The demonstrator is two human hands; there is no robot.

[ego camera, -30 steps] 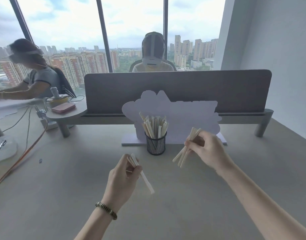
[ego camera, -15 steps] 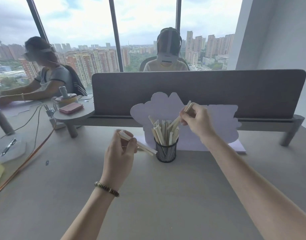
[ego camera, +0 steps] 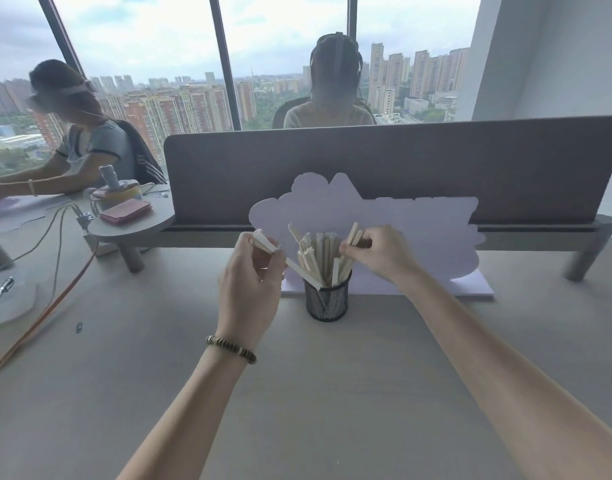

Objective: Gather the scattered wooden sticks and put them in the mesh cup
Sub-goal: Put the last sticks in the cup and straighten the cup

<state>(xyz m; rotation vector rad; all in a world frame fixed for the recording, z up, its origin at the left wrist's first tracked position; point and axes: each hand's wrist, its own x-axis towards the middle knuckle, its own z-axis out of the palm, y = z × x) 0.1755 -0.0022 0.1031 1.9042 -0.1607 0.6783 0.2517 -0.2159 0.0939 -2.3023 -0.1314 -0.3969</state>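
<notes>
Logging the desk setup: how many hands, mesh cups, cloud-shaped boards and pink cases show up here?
Hands: 2, the left hand and the right hand, each with a grip on wooden sticks
Mesh cups: 1
Cloud-shaped boards: 1
Pink cases: 1
Total: 5

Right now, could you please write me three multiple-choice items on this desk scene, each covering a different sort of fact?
1. Where does the mesh cup stand?
A. in front of the cloud-shaped board
B. on the round side shelf
C. behind the divider

2. What colour is the mesh cup?
A. white
B. black
C. orange

3. What is the left hand doing?
A. lying flat on the desk
B. hanging empty
C. gripping wooden sticks

Answers: 1 A, the board rises just behind the cup; 2 B, its wire mesh is dark black; 3 C, sticks jut from its curled fingers toward the cup.
</notes>
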